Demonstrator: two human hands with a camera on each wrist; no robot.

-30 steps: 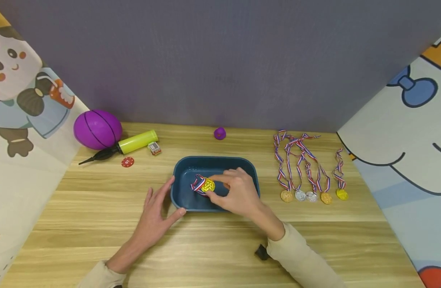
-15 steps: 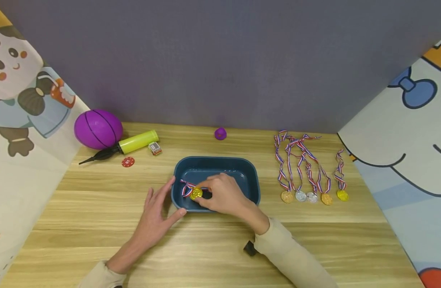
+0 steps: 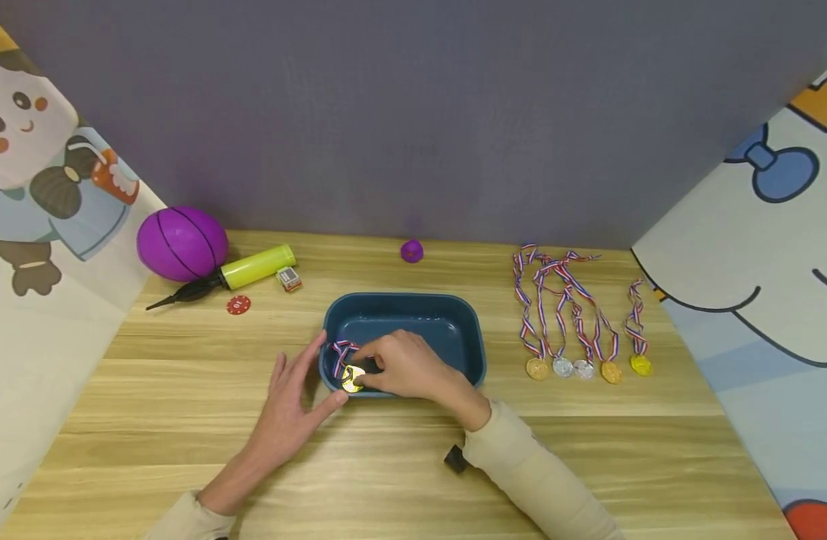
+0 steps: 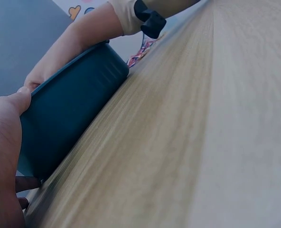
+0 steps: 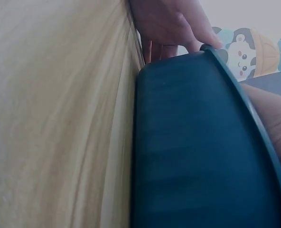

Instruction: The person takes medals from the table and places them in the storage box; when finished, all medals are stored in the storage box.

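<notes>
A dark blue plastic tub sits on the wooden table. My left hand is at its left end, fingers fairly straight along the side and thumb on the front rim; in the left wrist view this hand sits against the tub's outer wall. My right hand reaches inside and holds a shiny gold medal between thumb and index finger, low in the front left corner. The medal's red, white and blue ribbon lies bunched behind it. In the right wrist view the tub wall hides the fingertips.
Several ribboned medals lie in a row at right, with another gold medal beside them. At back left are a purple ball, a yellow-green pump, a small box and a red chip. A purple object stands behind the tub.
My right hand has moved left and toward me inside the tub, bringing the gold medal and ribbon from the middle to the front left corner. My left hand has stayed in place.
</notes>
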